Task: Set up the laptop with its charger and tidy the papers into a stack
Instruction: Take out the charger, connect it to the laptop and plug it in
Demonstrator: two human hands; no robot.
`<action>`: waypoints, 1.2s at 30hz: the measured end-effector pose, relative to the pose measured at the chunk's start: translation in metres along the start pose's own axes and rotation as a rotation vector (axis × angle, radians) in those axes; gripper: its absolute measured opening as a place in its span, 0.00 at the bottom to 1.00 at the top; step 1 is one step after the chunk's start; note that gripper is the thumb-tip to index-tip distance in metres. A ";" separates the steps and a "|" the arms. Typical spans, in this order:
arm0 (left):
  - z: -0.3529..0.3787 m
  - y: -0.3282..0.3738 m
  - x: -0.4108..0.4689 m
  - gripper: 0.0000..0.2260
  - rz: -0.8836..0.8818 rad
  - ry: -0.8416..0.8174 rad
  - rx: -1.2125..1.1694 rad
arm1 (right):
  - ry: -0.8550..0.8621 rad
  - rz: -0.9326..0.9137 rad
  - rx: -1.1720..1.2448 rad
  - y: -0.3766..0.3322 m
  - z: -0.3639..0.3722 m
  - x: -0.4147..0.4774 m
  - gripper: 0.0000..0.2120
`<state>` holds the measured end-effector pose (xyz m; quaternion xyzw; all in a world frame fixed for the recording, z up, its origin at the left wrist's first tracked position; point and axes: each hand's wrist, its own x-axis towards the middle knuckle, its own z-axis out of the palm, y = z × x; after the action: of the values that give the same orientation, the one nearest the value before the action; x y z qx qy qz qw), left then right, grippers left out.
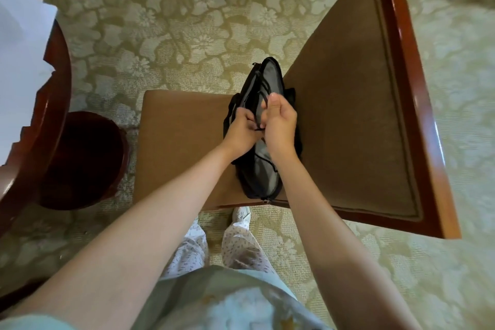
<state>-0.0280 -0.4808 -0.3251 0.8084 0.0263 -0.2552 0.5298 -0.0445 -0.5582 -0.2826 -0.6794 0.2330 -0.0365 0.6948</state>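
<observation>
- White papers (24,35) lie loosely overlapped on the round wooden table (59,75) at the far left. They are not yet squared into a stack.
- A dark wooden bin (80,155) stands on the carpet beside the table.
- The chair seat (176,142) carries the gear.
- The left hand (241,130) has its fingers curled and pinches the top edge of the laptop bag (265,169). Whether it holds a zip pull or fabric, I cannot tell.
- The black-and-grey bag stands on edge on the seat, against the chair back (348,115).
- The right hand (280,122) has its fingers curled round a black strap (263,88), thumb up.
- No laptop or charger shows; presumably both are inside the bag. The task looks barely begun, with unpacking, plugging in and stacking all left to do.
</observation>
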 end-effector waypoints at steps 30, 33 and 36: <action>-0.018 0.049 0.010 0.16 -0.437 -0.005 -0.836 | -0.332 0.125 -0.276 0.053 -0.010 0.011 0.52; -0.023 0.062 0.013 0.17 -0.398 -0.090 -0.748 | -0.144 0.039 -0.327 0.045 -0.002 0.009 0.31; -0.022 0.079 0.015 0.16 -0.378 -0.160 -0.515 | 0.051 -0.003 -0.307 0.042 0.007 0.011 0.24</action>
<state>0.0183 -0.5000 -0.2586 0.6061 0.1979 -0.3968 0.6603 -0.0434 -0.5527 -0.3260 -0.7770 0.2523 -0.0185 0.5764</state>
